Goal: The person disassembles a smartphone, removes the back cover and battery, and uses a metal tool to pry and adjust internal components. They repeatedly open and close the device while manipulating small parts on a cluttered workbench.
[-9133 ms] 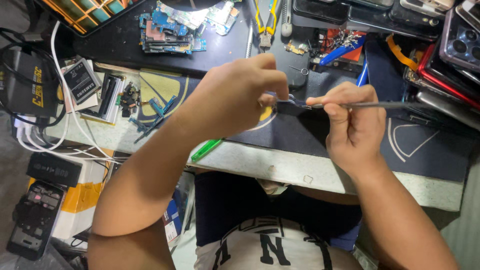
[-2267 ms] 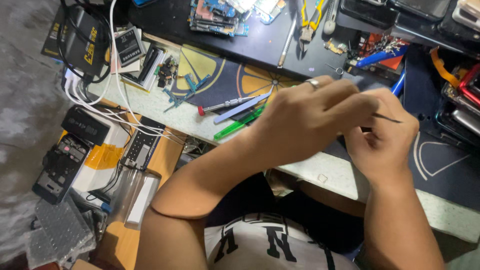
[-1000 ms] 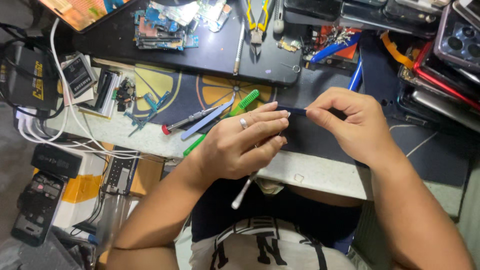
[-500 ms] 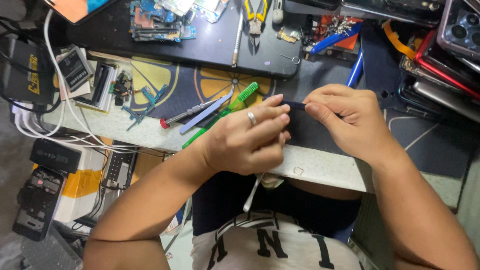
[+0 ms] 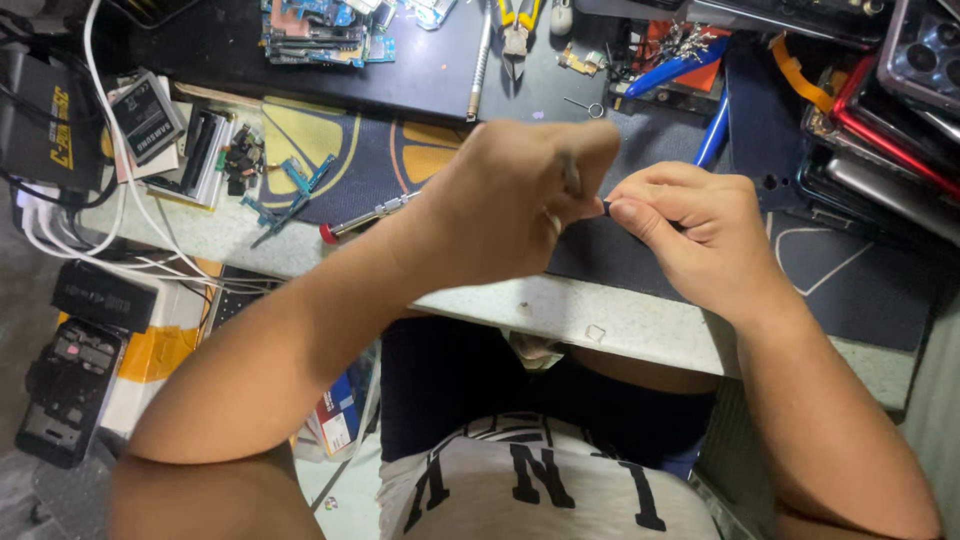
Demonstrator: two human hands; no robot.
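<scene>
My left hand point(image 5: 510, 200) is raised over the dark work mat point(image 5: 850, 280), fingers closed and motion-blurred, with a thin grey tool point(image 5: 571, 176) showing between the fingers. It meets my right hand point(image 5: 690, 235), which sits just to its right. The thumb and forefinger of my right hand pinch the end of a small dark part point(image 5: 607, 207). Most of that part is hidden by both hands, so I cannot tell what it is.
A red-tipped screwdriver point(image 5: 345, 225) lies left of my left hand. Phone batteries point(image 5: 148, 120) and white cables point(image 5: 110, 215) lie at far left, circuit boards point(image 5: 315, 30) and yellow-handled pliers point(image 5: 515, 15) at the back. Stacked phones point(image 5: 880, 110) stand at right, a blue tool point(image 5: 712, 135) beside them.
My left hand has lifted off the table's front edge and turned over the part. The white stick under it is out of sight, and the green tool is now hidden.
</scene>
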